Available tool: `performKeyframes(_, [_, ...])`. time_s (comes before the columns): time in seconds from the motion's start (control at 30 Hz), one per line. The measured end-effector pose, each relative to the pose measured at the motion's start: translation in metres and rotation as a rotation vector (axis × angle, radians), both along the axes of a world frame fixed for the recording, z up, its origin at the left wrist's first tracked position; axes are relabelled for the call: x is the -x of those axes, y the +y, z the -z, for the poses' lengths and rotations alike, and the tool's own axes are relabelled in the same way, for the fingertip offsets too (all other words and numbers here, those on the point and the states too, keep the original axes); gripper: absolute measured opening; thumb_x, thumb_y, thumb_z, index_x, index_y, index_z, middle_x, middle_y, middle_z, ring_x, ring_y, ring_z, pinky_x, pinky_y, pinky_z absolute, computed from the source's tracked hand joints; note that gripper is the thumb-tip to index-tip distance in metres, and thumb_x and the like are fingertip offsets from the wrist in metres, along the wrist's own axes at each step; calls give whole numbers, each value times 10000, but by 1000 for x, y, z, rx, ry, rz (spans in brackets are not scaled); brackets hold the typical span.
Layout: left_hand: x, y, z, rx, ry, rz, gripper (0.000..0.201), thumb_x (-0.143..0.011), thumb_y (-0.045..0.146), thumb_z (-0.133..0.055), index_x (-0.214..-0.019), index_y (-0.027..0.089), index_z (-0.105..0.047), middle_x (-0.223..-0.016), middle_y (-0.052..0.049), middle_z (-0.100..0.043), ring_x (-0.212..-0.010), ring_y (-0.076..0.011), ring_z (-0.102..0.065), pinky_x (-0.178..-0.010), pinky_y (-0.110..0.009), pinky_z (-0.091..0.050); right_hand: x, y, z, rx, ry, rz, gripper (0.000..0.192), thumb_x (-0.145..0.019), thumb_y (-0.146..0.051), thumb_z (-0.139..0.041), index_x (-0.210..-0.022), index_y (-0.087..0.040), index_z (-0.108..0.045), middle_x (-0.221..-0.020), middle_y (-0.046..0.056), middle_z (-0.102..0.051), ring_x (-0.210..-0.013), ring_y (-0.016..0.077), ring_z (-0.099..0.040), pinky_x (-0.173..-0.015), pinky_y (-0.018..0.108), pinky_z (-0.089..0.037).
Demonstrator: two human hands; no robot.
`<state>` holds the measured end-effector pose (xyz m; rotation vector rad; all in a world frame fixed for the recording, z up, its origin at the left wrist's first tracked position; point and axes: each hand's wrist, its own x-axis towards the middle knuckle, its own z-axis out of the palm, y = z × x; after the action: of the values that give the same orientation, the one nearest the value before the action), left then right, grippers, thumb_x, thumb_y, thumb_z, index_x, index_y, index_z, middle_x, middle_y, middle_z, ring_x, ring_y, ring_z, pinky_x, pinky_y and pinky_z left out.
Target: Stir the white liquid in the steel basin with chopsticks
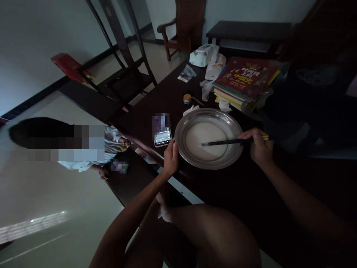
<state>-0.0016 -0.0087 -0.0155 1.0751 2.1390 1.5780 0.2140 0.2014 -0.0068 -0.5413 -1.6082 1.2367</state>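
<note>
A wide metal basin (235, 126) stands on the dark table, with a smooth white substance (208, 134) in its bottom; whether that is a powder or a thick liquid I cannot tell. My left hand (171, 159) grips the basin's near left rim, thumb up along the side. In my right hand (260, 147), at the basin's right rim, is a pair of dark chopsticks (227, 142) with yellowish ends. They reach leftward over the basin, and their whitened tips touch the white substance.
A lit phone (162, 136) lies left of the basin. Beyond are a small gold-lidded jar (187, 98), crumpled tissue (224, 106), plastic bags (205, 56) and a stack of books (247, 78). At left, another person (83, 163) is by a bench with a second phone (119, 166).
</note>
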Motion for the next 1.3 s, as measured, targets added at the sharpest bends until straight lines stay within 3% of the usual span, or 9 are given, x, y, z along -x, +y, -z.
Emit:
performKeyframes(0.7, [0, 0, -3, 8, 3, 2, 627, -975, 608, -281, -1247, 142, -602, -1233, -129, -674, -1156, -237, -615, -1009, -369, -461, 2, -2, -1, 21, -21, -8, 381, -916, -493, -573, -635, -255, -674, -666, 19, -672, -677, 204, -645, -727, 391, -515])
performKeyframes(0.83, [-1, 0, -3, 8, 3, -2, 626, -977, 606, -278, -1254, 146, -600, -1242, -125, -672, -1158, -235, -615, -1011, -367, -461, 1, -2, -1, -3, -60, -5, 368, -912, -494, -576, -664, -250, -695, -721, 26, -690, -737, 210, -660, -782, 401, -518])
performKeyframes(1.3, [-1, 0, 0, 2, 0, -3, 624, -978, 601, -290, -1264, 141, -601, -1277, -127, -658, -1202, -239, -598, -1046, -376, -444, 1, -1, -1, 41, -14, -7, 388, -907, -498, -577, -629, -245, -672, -670, 19, -677, -673, 195, -637, -743, 384, -516])
